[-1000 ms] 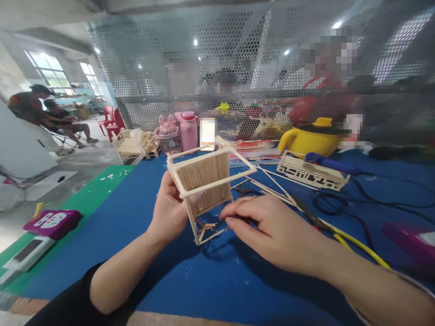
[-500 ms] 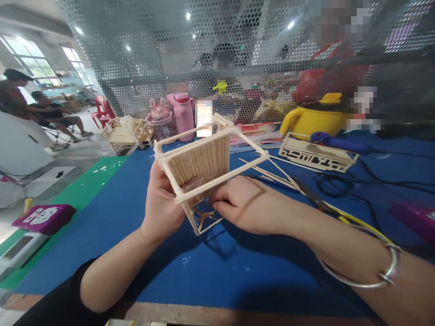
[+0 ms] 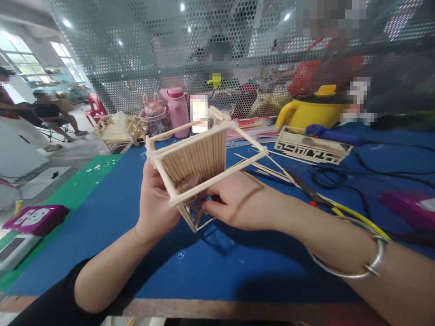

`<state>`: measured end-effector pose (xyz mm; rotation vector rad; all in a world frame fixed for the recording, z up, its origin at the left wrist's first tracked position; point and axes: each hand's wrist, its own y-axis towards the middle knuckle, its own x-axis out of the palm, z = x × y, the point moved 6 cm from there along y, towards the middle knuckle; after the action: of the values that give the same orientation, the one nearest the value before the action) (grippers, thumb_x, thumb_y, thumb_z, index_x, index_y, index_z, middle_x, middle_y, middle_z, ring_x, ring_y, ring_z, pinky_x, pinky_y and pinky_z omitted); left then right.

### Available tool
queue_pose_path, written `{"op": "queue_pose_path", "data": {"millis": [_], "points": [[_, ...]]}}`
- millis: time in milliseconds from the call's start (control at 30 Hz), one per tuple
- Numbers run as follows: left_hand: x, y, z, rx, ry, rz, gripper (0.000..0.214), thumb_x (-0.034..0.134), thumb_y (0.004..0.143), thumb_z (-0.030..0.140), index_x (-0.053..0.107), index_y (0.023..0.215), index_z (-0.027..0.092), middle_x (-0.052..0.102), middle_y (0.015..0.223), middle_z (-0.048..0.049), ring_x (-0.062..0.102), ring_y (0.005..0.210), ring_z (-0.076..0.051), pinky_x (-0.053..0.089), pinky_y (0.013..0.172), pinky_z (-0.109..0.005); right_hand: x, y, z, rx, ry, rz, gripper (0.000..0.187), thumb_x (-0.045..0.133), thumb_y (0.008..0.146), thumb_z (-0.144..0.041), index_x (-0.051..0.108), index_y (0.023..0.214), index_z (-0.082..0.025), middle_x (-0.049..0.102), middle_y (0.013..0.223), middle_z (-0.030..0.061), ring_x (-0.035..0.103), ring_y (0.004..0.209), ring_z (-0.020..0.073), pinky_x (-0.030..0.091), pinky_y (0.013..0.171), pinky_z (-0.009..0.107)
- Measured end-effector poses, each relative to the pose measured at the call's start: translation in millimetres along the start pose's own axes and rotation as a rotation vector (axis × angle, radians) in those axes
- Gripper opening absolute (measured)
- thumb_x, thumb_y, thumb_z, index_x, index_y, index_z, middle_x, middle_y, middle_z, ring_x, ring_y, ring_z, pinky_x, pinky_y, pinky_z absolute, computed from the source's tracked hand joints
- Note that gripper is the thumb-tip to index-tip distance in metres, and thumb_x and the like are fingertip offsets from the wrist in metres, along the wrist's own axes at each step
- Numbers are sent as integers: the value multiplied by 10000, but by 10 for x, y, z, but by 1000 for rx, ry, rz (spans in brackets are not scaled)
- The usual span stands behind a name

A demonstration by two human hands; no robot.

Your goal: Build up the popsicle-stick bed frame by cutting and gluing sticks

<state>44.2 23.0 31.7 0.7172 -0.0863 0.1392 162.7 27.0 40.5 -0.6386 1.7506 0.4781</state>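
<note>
My left hand (image 3: 156,199) is wrapped round the left side of a small frame model (image 3: 197,160) made of pale wooden sticks. The model is tilted above the table, with a panel of closely laid sticks in its middle. A left fingertip shows inside the frame against that panel. My right hand (image 3: 238,199) reaches under the near rail, its thumb and fingers pinched together at the model's lower part. A thin brown lattice piece (image 3: 194,215) lies beside those fingertips; whatever they pinch is hidden. A silver bangle (image 3: 377,258) rings the right forearm.
On the blue tabletop (image 3: 102,217) lie loose sticks (image 3: 261,170), a yellow-handled tool (image 3: 363,224), a blue glue gun (image 3: 336,135) and a stick lattice box (image 3: 309,147). Behind stand a yellow pot (image 3: 312,113), a pink bottle (image 3: 178,113) and a mesh screen (image 3: 142,59). People sit and stand at far left.
My right fingers have moved left and inward, closer to the brown lattice piece in the model's lower part. My left hand keeps its hold. The whole view has shifted slightly.
</note>
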Motion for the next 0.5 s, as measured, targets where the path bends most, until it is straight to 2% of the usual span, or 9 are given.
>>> {"op": "queue_pose_path", "data": {"millis": [133,500], "points": [[22,-11,6,26,-18,-5,422,801,623,303,516,932,256,675,939,-21,672,825,-197,564,742,-313,69,33,1,-38,9,-36,195,546,752,-267,732,783,-216,704,778,47,601,731,174,402,622,257],[29,-28,14,60,-31,-12,431,804,614,312,527,941,268,685,880,-11,677,742,-195,577,693,-326,119,47,2,-50,-12,-42,167,552,728,-239,716,752,-217,700,764,31,599,698,165,397,592,250]]}}
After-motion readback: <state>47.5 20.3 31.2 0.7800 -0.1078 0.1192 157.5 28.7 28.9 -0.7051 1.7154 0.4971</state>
